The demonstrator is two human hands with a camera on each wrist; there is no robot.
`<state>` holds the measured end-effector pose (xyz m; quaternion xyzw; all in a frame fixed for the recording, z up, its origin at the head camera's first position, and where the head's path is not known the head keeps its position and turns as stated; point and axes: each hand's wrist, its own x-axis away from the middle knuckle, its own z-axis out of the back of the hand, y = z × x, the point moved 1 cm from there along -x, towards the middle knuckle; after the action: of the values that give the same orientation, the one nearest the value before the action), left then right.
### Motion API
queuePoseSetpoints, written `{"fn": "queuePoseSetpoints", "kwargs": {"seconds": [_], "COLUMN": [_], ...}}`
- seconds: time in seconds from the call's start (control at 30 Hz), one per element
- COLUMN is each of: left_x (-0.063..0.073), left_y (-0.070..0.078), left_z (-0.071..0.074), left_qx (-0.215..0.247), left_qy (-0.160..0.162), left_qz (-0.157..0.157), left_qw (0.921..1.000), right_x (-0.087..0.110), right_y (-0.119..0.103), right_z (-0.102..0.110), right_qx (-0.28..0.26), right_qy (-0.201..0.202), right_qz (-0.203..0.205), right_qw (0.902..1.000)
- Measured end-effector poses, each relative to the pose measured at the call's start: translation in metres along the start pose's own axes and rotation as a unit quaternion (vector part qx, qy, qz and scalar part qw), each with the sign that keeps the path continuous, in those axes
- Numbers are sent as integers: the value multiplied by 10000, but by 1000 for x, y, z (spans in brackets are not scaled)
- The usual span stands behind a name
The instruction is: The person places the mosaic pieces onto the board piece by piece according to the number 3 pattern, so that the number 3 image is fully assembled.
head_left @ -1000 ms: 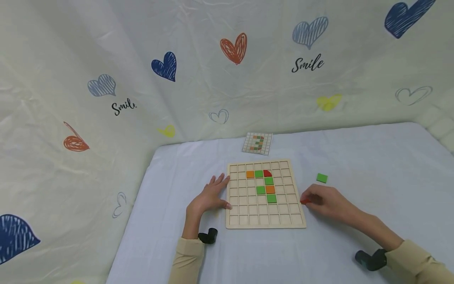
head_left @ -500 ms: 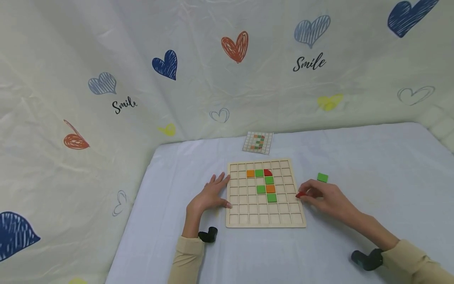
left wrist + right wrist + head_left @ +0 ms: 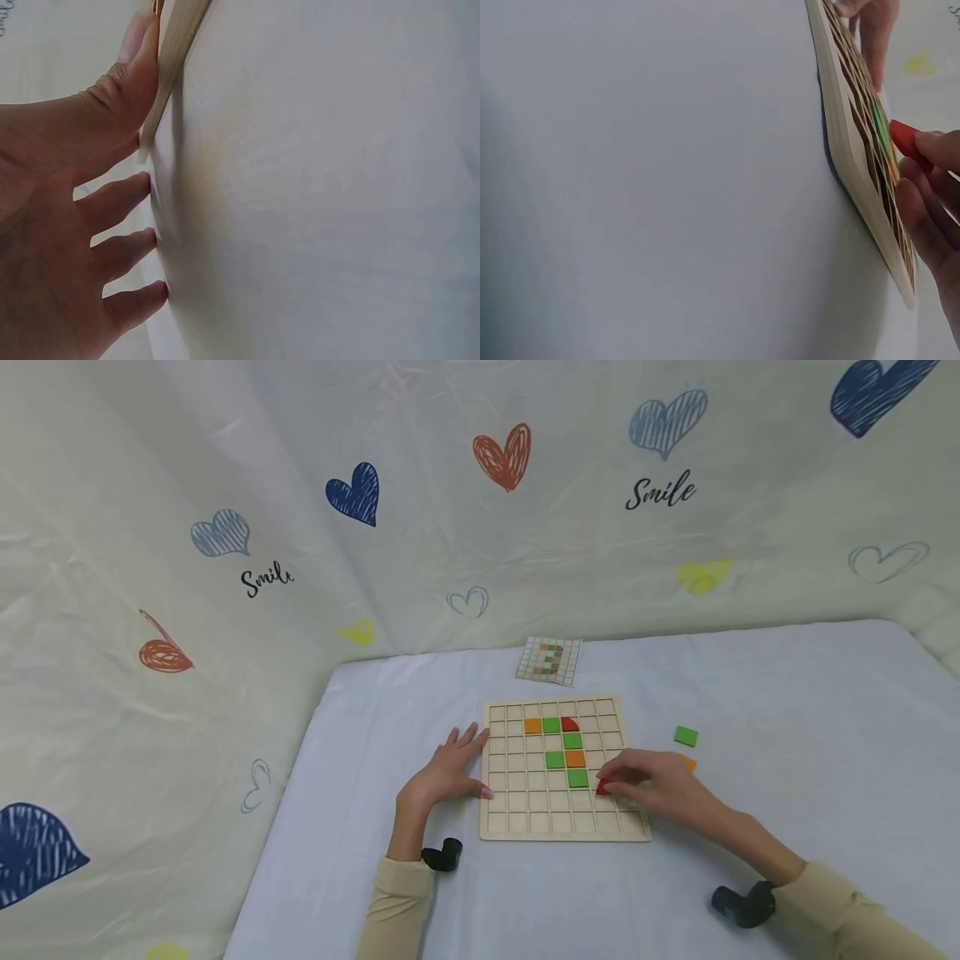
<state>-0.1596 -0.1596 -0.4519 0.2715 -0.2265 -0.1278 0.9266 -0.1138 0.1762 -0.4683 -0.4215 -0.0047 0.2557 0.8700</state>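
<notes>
A wooden grid board lies flat on the table, with several green and orange square tiles and a red rounded-corner tile set in its cells. My right hand pinches another red tile between thumb and fingers, over the right part of the board. In the head view that held tile is partly hidden by the fingertips. My left hand rests at the board's left edge with its fingers spread, the thumb touching the rim; in the left wrist view the fingertips meet the tablecloth.
Right of the board lie a green tile and an orange tile, the latter partly covered by my right hand. Behind the board is a printed pattern card. A white sheet with printed hearts hangs beyond the table.
My right hand has carried the red tile leftward from beside the board to above its right-hand cells. The orange loose tile has come into sight. My left hand stays put.
</notes>
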Motion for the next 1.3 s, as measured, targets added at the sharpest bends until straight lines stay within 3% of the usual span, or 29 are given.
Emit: {"fn": "queuePoseSetpoints", "kwargs": {"seconds": [0.3,0.83,1.3], "left_x": [0,0,0], "left_y": [0,2,0], "left_z": [-1,0,1], "left_qx": [-43,-93,-35], "left_qy": [-18,-41,-54], "left_qz": [-15,60,72], "left_qw": [10000,9999,10000], "right_x": [-7,-12,-14], "right_y": [-6,-16,-17], "right_z": [-13,-22,-27], "right_qx": [-260,613,560], "right_qy": [-449,-441,-458], "right_qz": [-106,252,547], "right_qw": [9986,9968,9959]}}
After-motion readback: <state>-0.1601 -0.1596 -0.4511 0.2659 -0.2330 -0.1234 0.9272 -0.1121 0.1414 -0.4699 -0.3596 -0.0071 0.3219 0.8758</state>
